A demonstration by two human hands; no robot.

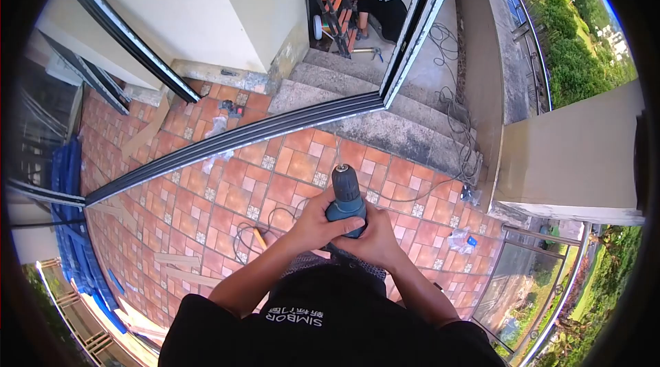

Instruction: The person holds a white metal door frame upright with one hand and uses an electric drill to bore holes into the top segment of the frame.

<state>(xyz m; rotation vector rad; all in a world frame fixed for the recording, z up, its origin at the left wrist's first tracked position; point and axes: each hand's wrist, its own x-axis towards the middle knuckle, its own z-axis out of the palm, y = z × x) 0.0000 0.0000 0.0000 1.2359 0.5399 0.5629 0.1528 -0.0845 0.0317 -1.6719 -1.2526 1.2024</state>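
Drill [346, 195], lower part behind hands [377, 237]

I'm looking down and forward from the head, wide fisheye, drill [346, 191] close below, tiled floor [294, 160] farther, greenery [577, 57] at the right rim.

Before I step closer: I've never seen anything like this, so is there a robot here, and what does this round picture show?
No robot: these are a person's bare hands. The one picture comes from a wide fisheye camera on their head, looking down, so straight edges bend near the rim. The left hand and right hand together hold a drill, its chuck pointing away from the body. Below, wood strips lie on a tiled floor. A long frame crosses the view; farther off are steps and another person, bent low.
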